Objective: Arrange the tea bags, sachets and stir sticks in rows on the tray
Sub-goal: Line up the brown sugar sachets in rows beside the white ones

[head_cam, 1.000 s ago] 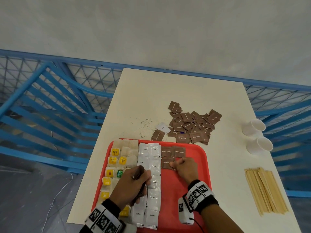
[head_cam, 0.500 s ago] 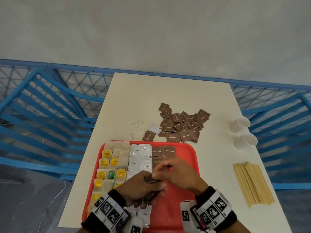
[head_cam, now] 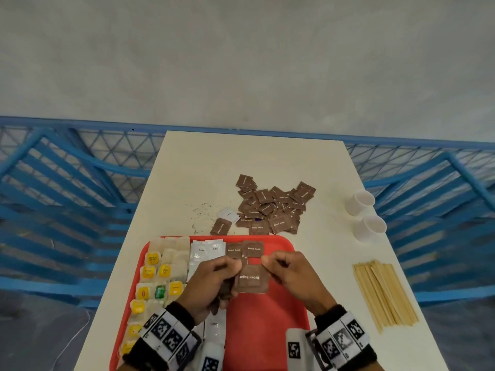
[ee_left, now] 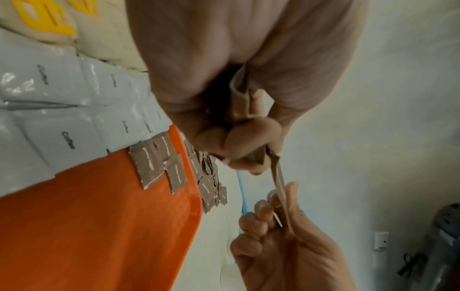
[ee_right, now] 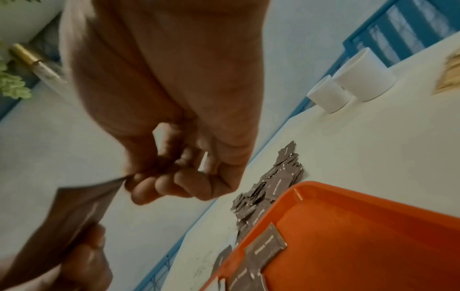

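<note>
Both hands hold one brown sugar sachet above the red tray. My left hand pinches its left top corner and grips more brown sachets in the palm. My right hand pinches the right top corner. In the left wrist view the sachet is edge-on between the two hands. In the right wrist view it hangs from the right fingers. The tray carries rows of tea bags, white coffee sachets and brown sugar sachets.
A loose pile of brown sachets lies on the white table beyond the tray, with one white sachet beside it. Two white cups stand at the right. Wooden stir sticks lie at the right. Blue railing surrounds the table.
My right hand left the brown sachets laid on the tray, came back to my left hand and drew one sachet from its stack. Both hands now hold it, lifted.
</note>
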`<state>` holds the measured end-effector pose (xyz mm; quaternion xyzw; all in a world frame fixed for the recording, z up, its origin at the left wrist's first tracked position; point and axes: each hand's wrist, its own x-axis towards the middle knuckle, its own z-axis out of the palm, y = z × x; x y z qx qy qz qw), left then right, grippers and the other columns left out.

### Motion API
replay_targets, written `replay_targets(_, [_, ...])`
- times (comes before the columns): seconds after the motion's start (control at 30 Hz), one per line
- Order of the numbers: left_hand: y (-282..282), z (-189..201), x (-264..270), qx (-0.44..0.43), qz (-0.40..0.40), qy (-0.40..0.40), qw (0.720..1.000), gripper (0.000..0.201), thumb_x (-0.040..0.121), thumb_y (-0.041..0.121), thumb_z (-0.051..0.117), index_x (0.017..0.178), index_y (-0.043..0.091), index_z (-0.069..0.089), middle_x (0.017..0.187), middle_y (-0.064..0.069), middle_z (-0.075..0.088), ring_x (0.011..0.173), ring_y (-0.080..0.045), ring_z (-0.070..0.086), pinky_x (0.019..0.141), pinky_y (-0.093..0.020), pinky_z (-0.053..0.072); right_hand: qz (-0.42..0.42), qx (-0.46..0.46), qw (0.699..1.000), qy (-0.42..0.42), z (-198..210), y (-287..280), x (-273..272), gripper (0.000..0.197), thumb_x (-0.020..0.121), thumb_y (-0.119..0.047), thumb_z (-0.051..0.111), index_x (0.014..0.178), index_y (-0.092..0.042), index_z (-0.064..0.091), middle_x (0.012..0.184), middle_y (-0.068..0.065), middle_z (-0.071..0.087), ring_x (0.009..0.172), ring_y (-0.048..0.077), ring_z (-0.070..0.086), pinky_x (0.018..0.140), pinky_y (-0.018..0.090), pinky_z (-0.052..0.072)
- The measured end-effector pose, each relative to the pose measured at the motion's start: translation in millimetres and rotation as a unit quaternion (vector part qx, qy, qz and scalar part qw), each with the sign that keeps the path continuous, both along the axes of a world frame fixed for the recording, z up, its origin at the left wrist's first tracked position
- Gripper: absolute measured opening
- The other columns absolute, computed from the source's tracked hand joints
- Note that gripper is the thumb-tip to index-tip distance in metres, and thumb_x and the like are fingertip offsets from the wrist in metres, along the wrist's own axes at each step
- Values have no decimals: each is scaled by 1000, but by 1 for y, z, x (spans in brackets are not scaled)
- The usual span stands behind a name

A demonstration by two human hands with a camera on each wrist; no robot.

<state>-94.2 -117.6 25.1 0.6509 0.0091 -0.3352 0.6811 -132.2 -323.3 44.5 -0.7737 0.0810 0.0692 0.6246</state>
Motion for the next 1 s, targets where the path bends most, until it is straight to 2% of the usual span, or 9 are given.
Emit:
replay_targets(0.1, [-4, -1, -5, 5, 30, -7, 1000, 28, 94, 39, 66, 86, 12, 71, 65, -16, 60, 57, -26, 45, 46, -25, 30, -11, 43, 999, 30, -2, 6, -9, 28, 94, -33, 64, 70, -20, 69, 63, -8, 63, 57, 6, 53, 55, 21, 43])
replay_targets(0.2, [-6, -2, -11, 21, 26, -39, 999, 27, 96, 31, 63, 79, 11, 69, 61, -16, 59, 49, -23, 45, 41, -23, 34, -11, 52, 998, 33, -7, 13, -16, 19, 92, -19, 68, 85, -3, 74, 63, -8, 68, 54, -1, 57, 56, 15, 43])
replay_targets(0.3, [-5, -1, -14, 56, -22, -84, 995, 25, 96, 27, 64, 80, 9, 69, 57, -9, 61, 42, -16, 49, 40, -23, 38, -46, 53, 997, 22, -10, 14, -16, 25, 96, -19, 63, 76, -6, 72, 59, -7, 66, 52, -1, 55, 55, 14, 41])
replay_targets(0.47, [-5, -1, -17, 58, -19, -68, 996, 22, 94, 24, 67, 83, 5, 66, 59, -5, 62, 44, -15, 51, 40, -22, 38, -60, 78, 995, 24, -13, 16, -14, 14, 93, -18, 68, 92, -5, 73, 75, 4, 73, 63, 9, 60, 56, 20, 45])
replay_targets(0.57, [-4, -1, -20, 52, -29, -46, 997, 23, 93, 29, 68, 83, 9, 66, 63, -10, 63, 49, -21, 51, 41, -23, 38, -76, 50, 996, 2, -13, 17, -14, 21, 93, -12, 66, 75, -1, 68, 60, -3, 62, 55, 7, 51, 55, 19, 41])
replay_targets(0.63, [-1, -1, -19, 74, -68, -64, 993, 20, 92, 32, 70, 85, 13, 65, 61, -10, 62, 49, -23, 50, 40, -23, 39, -48, -30, 998, -27, -12, 14, -13, 37, 96, -15, 62, 59, -15, 57, 51, -11, 53, 51, 0, 44, 54, 16, 36])
replay_targets(0.77, [4, 5, -7, 92, -56, -116, 987, 18, 89, 32, 74, 87, 15, 67, 56, -7, 59, 44, -19, 47, 38, -22, 38, 90, -99, 991, -10, -12, 8, -11, 37, 95, -20, 65, 59, -15, 57, 54, -11, 46, 55, 1, 39, 55, 19, 31])
replay_targets(0.87, [7, 5, -3, 86, -73, -117, 987, 22, 90, 27, 73, 80, 9, 66, 56, -9, 58, 46, -20, 46, 39, -23, 38, 75, -26, 997, 21, -6, 11, -13, 22, 91, -24, 70, 69, -20, 73, 61, -10, 61, 59, 2, 49, 59, 16, 38])
replay_targets(1.0, [9, -1, -4, 17, 4, -16, 1000, 23, 87, 26, 73, 74, 10, 64, 59, -16, 54, 46, -20, 40, 39, -21, 33, -88, 140, 985, 59, -14, 19, -18, 18, 95, -24, 62, 96, -13, 77, 79, 6, 68, 71, 14, 57, 59, 23, 43])
